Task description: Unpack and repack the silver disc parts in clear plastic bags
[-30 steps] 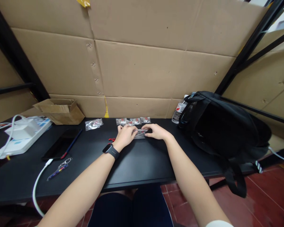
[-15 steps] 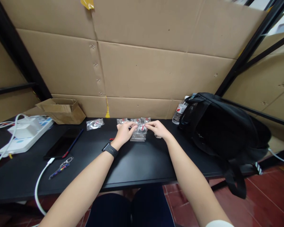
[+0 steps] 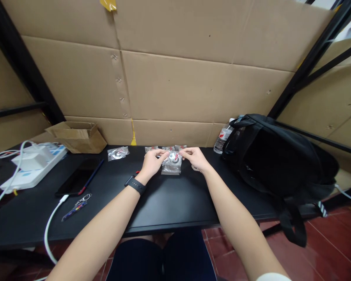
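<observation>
My left hand (image 3: 152, 162), with a black watch on its wrist, and my right hand (image 3: 195, 158) both pinch the top edge of a small clear plastic bag (image 3: 171, 166) with a round silver and red part inside. The bag hangs just above the black table (image 3: 169, 203), between the two hands. Behind the hands lie a few more small clear bags (image 3: 163, 149) in a row. Another such bag (image 3: 117, 153) lies alone to the left.
A black backpack (image 3: 280, 160) and a water bottle (image 3: 222, 139) stand at the right. At the left are an open cardboard box (image 3: 76, 136), a white power strip (image 3: 29, 166) with cables, a dark phone (image 3: 76, 178) and a keychain (image 3: 75, 207). Cardboard sheets line the back.
The hands were pressing the bag flat on the table; they have lifted it by its top edge and moved slightly farther back.
</observation>
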Available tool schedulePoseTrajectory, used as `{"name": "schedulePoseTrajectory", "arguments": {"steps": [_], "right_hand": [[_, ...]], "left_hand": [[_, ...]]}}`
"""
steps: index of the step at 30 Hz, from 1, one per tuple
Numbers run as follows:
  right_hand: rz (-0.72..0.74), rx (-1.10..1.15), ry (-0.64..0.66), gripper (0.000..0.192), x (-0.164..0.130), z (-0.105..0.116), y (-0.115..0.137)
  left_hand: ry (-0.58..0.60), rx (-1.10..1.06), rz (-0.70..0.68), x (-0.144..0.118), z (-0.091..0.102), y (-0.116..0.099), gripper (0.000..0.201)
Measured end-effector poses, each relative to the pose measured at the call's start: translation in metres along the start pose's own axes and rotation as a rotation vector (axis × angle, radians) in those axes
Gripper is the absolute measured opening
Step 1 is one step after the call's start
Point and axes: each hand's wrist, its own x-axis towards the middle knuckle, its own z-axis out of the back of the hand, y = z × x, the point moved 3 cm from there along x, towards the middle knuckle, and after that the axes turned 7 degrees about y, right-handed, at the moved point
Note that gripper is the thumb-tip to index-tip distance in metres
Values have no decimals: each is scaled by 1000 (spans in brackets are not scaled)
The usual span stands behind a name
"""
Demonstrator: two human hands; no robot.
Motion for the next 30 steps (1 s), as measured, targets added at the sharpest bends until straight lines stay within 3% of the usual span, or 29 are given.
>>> {"name": "schedulePoseTrajectory", "arguments": {"steps": [7,15,23,30], "right_hand": [[50,-41,-27,35,3,4,-7],[88,-287,10,44,4,-4,-9],[36,34,36,39,3,-2,-10],[-34,105,-15,37,2,-7,-11]], "left_hand": [[45,6,12,0,-3,1,31],[14,61,9,-3,-3,-3,28],[-46,32,-11,-2,0,-2,30],[-34,27,-18,-1,3,-2,32]]}}
